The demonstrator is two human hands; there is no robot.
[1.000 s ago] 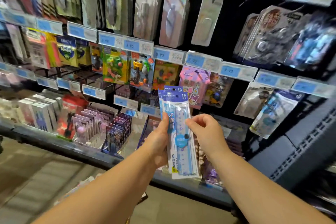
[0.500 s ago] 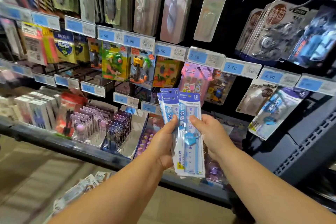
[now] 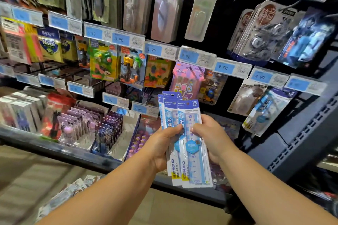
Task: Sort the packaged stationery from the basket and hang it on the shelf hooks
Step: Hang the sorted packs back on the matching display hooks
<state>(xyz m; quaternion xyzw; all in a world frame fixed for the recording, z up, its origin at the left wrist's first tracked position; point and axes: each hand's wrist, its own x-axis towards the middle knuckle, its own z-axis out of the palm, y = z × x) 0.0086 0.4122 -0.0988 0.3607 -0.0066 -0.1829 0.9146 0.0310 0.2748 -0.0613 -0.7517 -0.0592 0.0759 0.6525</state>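
Note:
I hold several blue-and-white packaged 15 cm rulers fanned upright in front of the shelf. My left hand grips the stack from the left, thumb across the front. My right hand pinches the frontmost pack from the right. Matching ruler packs hang tilted on a hook at the right, under a blue price tag. More packaged goods hang on hooks across the black back panel. At the bottom left, blurred packs lie below the shelf; no basket shows around them.
Rows of blue price tags run along the hook rails. A lower shelf ledge carries display boxes of purple items and white boxes. A grey slotted shelf upright stands at the right.
My hands have stayed at the middle of the shelf while the ruler packs fanned out a little wider. My view has shifted slightly, so the shelf sits higher and nearer.

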